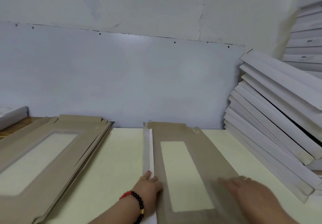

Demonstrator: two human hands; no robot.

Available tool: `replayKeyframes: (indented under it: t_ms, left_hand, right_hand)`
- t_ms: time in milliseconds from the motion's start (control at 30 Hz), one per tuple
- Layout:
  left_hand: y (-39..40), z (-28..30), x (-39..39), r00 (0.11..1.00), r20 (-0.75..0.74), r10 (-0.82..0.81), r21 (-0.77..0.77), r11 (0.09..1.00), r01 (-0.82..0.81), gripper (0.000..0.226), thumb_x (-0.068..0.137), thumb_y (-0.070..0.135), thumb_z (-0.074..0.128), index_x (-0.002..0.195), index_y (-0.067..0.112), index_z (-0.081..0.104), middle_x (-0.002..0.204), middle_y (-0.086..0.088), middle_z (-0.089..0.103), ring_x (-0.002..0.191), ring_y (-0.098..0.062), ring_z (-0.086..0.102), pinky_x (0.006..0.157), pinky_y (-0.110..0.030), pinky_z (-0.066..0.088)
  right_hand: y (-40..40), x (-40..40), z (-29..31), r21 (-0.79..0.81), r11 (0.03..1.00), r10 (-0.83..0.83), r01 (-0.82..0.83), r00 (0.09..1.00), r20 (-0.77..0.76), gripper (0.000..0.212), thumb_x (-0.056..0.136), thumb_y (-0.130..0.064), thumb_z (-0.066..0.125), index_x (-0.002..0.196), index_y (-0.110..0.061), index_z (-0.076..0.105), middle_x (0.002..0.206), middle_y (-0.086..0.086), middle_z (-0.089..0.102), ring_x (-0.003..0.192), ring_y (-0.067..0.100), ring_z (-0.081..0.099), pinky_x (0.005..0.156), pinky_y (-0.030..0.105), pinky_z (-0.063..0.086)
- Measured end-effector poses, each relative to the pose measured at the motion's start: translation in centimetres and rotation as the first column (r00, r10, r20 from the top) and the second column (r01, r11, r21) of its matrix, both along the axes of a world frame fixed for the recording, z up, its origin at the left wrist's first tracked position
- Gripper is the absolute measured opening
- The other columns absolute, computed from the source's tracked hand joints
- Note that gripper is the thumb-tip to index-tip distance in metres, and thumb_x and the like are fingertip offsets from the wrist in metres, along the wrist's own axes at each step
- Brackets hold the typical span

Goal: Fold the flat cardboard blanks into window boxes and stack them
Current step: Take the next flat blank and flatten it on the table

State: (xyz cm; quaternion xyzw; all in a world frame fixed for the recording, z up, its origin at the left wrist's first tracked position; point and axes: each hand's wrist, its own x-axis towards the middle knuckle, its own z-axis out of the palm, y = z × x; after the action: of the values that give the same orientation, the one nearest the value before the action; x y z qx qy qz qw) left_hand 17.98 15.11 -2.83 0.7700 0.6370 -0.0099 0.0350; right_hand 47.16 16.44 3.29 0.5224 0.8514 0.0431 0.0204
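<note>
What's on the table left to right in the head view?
White box at the left edge → stack of flat blanks → left hand on a raised side flap → blank being folded → right hand → leaning stack of folded white boxes.

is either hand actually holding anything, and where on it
Nothing gripped. The left hand presses the flat brown cardboard blank at its raised left flap; the blurred right hand lies flat on its right panel.
</note>
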Motion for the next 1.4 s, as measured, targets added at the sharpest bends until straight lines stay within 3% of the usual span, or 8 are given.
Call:
replayKeyframes:
  t_ms: [133, 267, 400, 633, 800, 967, 1233, 1400]
  left_hand:
    - [0.1, -0.2, -3.7, 0.994, -0.075, -0.079, -0.077, 0.994, 0.073, 0.054, 0.096, 0.021, 0.038, 0.147, 0.027, 0.021, 0.162, 0.003, 0.007, 0.148, -0.028, -0.004, 0.12, -0.038, 0.001]
    - [0.3, 0.5, -4.7, 0.964, -0.237, -0.125, -0.102, 0.989, 0.103, 0.074, 0.089, 0.014, 0.053, 0.147, 0.028, 0.01, 0.162, 0.005, 0.0, 0.148, -0.027, -0.007, 0.119, -0.045, -0.007]
    - [0.9, 1.2, -5.7, 0.947, -0.304, -0.107, -0.107, 0.991, 0.078, 0.067, 0.094, 0.019, 0.048, 0.147, 0.034, 0.01, 0.162, 0.006, 0.001, 0.148, -0.028, -0.01, 0.117, -0.046, -0.011]
    - [1.9, 2.4, -6.4, 0.911, -0.398, 0.106, -0.132, 0.976, -0.171, 0.073, 0.091, 0.014, 0.045, 0.152, 0.034, 0.009, 0.162, 0.002, 0.004, 0.148, -0.029, -0.006, 0.117, -0.052, -0.009]
    - [1.4, 1.8, -4.5, 0.974, -0.037, 0.224, -0.076, 0.971, -0.226, 0.04, 0.089, 0.015, 0.037, 0.126, 0.019, 0.05, 0.133, -0.002, 0.043, 0.127, -0.022, 0.038, 0.106, -0.034, 0.033]
    - [-0.5, 3.1, 0.0, 0.984, 0.078, 0.159, -0.16, 0.976, -0.145, 0.036, 0.092, 0.044, 0.04, 0.102, 0.016, 0.06, 0.118, -0.008, 0.053, 0.113, -0.024, 0.05, 0.094, -0.032, 0.041]
    - [-3.8, 1.6, 4.7, 0.995, -0.061, -0.076, -0.271, 0.961, 0.057, 0.049, 0.104, 0.024, 0.03, 0.152, 0.014, 0.023, 0.16, -0.01, 0.014, 0.146, -0.029, 0.014, 0.119, -0.042, 0.016]
    - [-5.2, 1.3, 2.5, 0.995, -0.059, -0.077, -0.275, 0.96, 0.058, 0.051, 0.105, 0.032, 0.026, 0.153, 0.017, 0.016, 0.162, 0.0, 0.002, 0.149, -0.021, 0.005, 0.119, -0.045, 0.013]
  right_hand:
    - [2.4, 4.9, 0.7, 0.299, 0.954, -0.079, 0.003, 0.967, 0.243, 0.052, 0.074, -0.002, 0.059, 0.12, -0.024, 0.067, 0.107, 0.004, 0.073, 0.114, 0.028, 0.061, 0.072, 0.038, 0.057]
    - [3.6, 6.4, -1.8, 0.436, 0.838, 0.145, -0.329, 0.903, 0.404, 0.06, 0.101, -0.01, -0.004, 0.149, -0.031, 0.025, 0.133, 0.004, 0.056, 0.148, 0.023, -0.008, 0.109, 0.037, 0.021]
    - [3.8, 5.6, -2.0, 0.181, 0.879, 0.279, -0.442, 0.782, 0.557, 0.057, 0.103, -0.021, 0.007, 0.136, -0.035, 0.052, 0.138, -0.008, 0.055, 0.141, 0.016, 0.033, 0.111, 0.03, 0.01]
    - [2.6, 1.1, -2.0, 0.028, 0.887, 0.417, -0.461, 0.825, 0.38, 0.044, 0.098, -0.031, 0.028, 0.119, -0.053, 0.061, 0.116, -0.024, 0.065, 0.098, -0.009, 0.063, 0.085, 0.01, 0.049]
    - [0.7, -2.3, -2.4, 0.074, 0.889, 0.406, -0.452, 0.852, 0.329, 0.05, 0.101, -0.03, 0.024, 0.105, -0.049, 0.07, 0.097, -0.015, 0.074, 0.077, -0.003, 0.069, 0.066, 0.013, 0.054]
    - [-0.4, -6.2, -3.1, -0.241, 0.927, 0.361, -0.288, 0.863, 0.355, 0.051, 0.104, -0.026, 0.025, 0.153, -0.015, 0.012, 0.153, 0.031, 0.018, 0.134, 0.043, 0.036, 0.107, 0.052, 0.033]
    - [-3.5, -12.2, -4.0, -0.207, 0.977, 0.075, -0.043, 0.986, 0.151, 0.049, 0.105, -0.032, 0.026, 0.15, -0.013, 0.025, 0.15, 0.027, 0.028, 0.134, 0.037, 0.037, 0.105, 0.042, 0.032]
    - [-4.5, -12.3, -4.2, 0.005, 0.988, 0.15, -0.152, 0.979, 0.138, 0.047, 0.024, -0.056, 0.088, 0.063, -0.031, 0.076, 0.059, 0.01, 0.069, 0.036, 0.019, 0.058, 0.032, 0.022, 0.042]
